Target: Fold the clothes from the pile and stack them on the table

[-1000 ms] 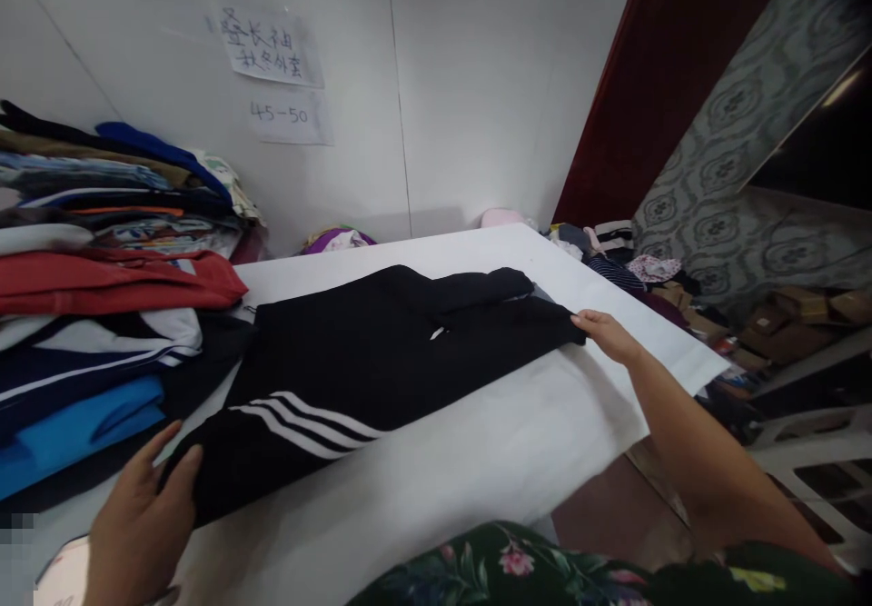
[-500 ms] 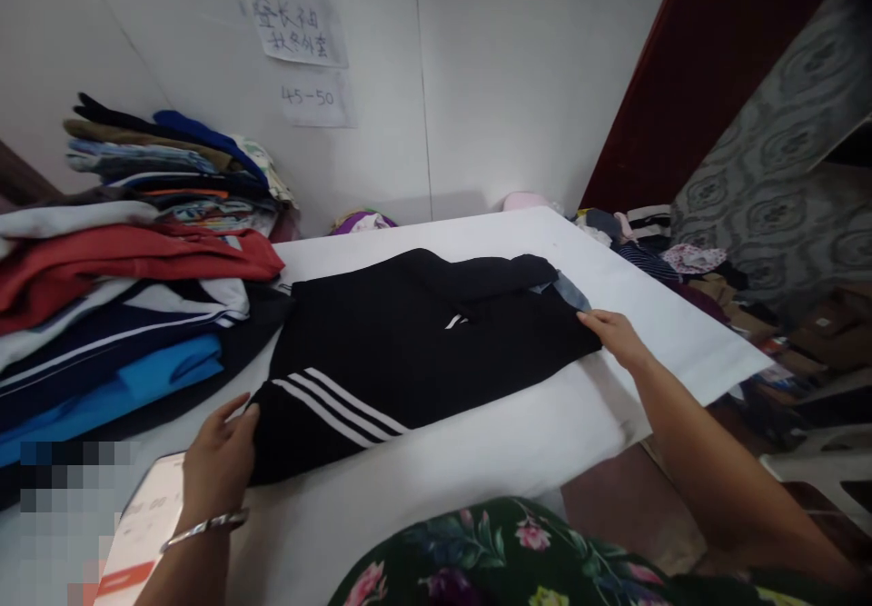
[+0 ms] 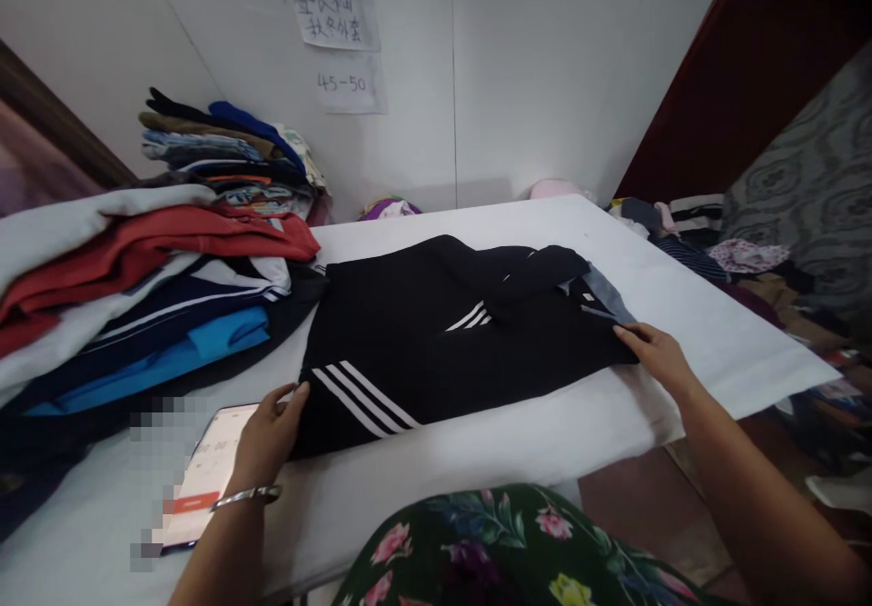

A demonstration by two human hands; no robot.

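A black jacket point(image 3: 401, 315) with white stripes lies spread on the white table point(image 3: 531, 415), partly folded over itself. My left hand point(image 3: 272, 420), a silver bangle at its wrist, pinches the jacket's near left corner between thumb and fingers. At the other end, my right hand point(image 3: 650, 349) grips the near right edge. A grey-blue part point(image 3: 609, 293) shows at the far right end, near the collar. One folded-over sleeve point(image 3: 545, 272) lies across the middle, with white stripes beside it.
A tall pile of folded clothes point(image 3: 232, 147) rises at the back left, with a red garment point(image 3: 170, 243) and a bright blue one point(image 3: 204, 352) nearer. A lit phone point(image 3: 204, 470) lies left of my forearm. More clothes point(image 3: 736, 252) are heaped beyond the right edge. Paper signs point(image 3: 337, 20) hang on the wall.
The view has swung left, so everything sits further right. Both hands keep their hold. More white stripes now show at the jacket's middle and right end, where the folded layer has shifted.
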